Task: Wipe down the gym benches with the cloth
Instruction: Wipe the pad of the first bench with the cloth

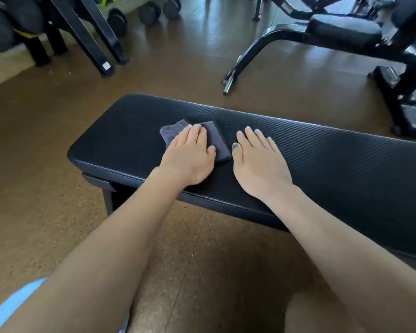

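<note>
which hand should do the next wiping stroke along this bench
Left. The left hand already presses flat on the cloth; the right hand rests bare on the bench beside it.

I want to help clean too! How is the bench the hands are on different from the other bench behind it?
The near bench is one long flat pad; the far bench has a shorter pad on a curved black frame. The near bench has a grey cloth on it, pressed by the left hand, with the right hand flat beside; the far bench has neither. Both are black and padded.
</note>
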